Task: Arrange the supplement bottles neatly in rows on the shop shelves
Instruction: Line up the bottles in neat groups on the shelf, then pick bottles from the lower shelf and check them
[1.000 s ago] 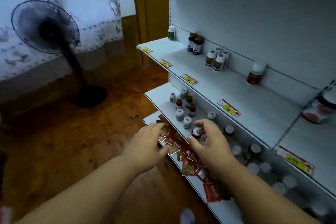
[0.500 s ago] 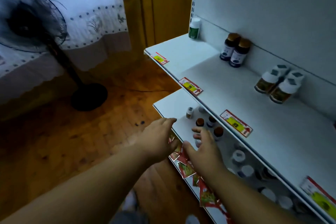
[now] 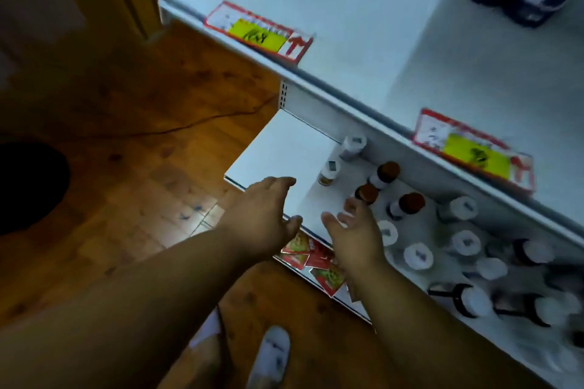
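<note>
Over the front edge of the white metal lower shelf (image 3: 284, 148), the left hand (image 3: 262, 215) and right hand (image 3: 354, 234) hover spread, holding nothing. The upright brown-capped dark supplement bottle (image 3: 366, 193) stands just beyond the right fingertips (image 3: 350, 204), nearer that hand.

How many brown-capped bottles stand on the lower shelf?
3: one rearmost, one at the right hand's fingertips, one to its right. Others may be hidden.

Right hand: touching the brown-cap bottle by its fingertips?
Cannot tell. In the head view the right hand has its fingers spread just in front of the brown-cap bottle; fingertip and cap overlap, and motion blur hides any gap or contact.
</note>
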`<action>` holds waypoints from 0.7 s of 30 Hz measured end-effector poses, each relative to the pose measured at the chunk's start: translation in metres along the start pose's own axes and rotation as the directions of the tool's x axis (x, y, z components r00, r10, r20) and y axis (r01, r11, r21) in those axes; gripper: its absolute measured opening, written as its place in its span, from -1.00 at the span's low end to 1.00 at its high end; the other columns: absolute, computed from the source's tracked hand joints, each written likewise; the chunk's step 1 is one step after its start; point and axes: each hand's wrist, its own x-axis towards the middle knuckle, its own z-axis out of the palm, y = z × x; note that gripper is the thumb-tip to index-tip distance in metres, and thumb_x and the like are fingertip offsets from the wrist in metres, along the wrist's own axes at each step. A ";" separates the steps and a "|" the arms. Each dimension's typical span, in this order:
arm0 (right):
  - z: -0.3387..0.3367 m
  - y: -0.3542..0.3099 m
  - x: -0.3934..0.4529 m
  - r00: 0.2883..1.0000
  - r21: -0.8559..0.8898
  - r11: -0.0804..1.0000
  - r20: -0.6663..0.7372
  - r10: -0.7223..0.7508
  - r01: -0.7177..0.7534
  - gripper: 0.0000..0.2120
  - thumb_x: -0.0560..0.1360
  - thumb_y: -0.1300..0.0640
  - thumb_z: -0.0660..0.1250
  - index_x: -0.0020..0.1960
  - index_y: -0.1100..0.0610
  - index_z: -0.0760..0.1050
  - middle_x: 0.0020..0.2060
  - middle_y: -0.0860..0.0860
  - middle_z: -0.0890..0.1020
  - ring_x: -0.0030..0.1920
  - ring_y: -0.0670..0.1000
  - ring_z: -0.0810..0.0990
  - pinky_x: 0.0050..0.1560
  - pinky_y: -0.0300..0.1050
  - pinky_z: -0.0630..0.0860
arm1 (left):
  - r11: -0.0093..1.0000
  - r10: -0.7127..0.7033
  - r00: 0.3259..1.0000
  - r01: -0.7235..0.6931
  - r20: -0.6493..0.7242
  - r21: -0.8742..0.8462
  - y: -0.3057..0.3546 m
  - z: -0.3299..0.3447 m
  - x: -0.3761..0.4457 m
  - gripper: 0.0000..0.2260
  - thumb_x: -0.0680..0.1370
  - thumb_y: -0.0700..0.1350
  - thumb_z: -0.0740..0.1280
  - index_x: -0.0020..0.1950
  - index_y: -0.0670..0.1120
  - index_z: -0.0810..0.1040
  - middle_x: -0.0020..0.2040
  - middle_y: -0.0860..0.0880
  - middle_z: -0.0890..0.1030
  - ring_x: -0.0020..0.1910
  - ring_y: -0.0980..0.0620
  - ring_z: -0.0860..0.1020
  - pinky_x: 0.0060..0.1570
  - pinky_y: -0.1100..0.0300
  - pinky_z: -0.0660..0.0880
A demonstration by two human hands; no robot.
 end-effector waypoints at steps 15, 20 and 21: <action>0.094 0.055 0.163 0.966 0.188 0.965 -0.220 -0.139 0.182 -0.64 0.46 0.12 0.47 0.19 0.11 0.44 0.06 0.01 0.60 0.04 0.03 0.59 0.05 -0.12 0.49 | 0.986 -0.084 0.995 0.076 -0.045 -0.150 -0.098 0.120 0.076 -0.39 0.54 0.13 0.33 0.53 0.01 0.21 0.48 0.00 0.32 0.43 0.00 0.33 0.36 0.17 0.29; 0.047 0.034 0.033 0.994 0.475 0.880 0.105 -0.041 -0.014 -0.67 0.42 -0.01 0.48 0.13 0.02 0.50 -0.02 0.05 0.70 -0.03 0.06 0.70 0.00 0.11 0.63 | 0.931 -0.129 0.979 0.175 0.161 -0.321 -0.068 0.059 0.010 -0.35 0.48 0.20 0.39 0.50 0.05 0.27 0.40 0.04 0.40 0.31 0.07 0.45 0.28 0.15 0.42; 0.034 0.024 0.002 0.989 0.530 0.847 0.142 -0.029 -0.051 -0.65 0.40 -0.02 0.46 0.13 0.01 0.48 -0.03 0.07 0.70 -0.05 0.07 0.71 -0.04 0.09 0.64 | 0.896 -0.143 0.973 0.206 0.184 -0.394 -0.056 0.044 -0.010 -0.38 0.48 0.20 0.38 0.47 0.06 0.31 0.36 0.06 0.45 0.24 0.11 0.48 0.21 0.20 0.44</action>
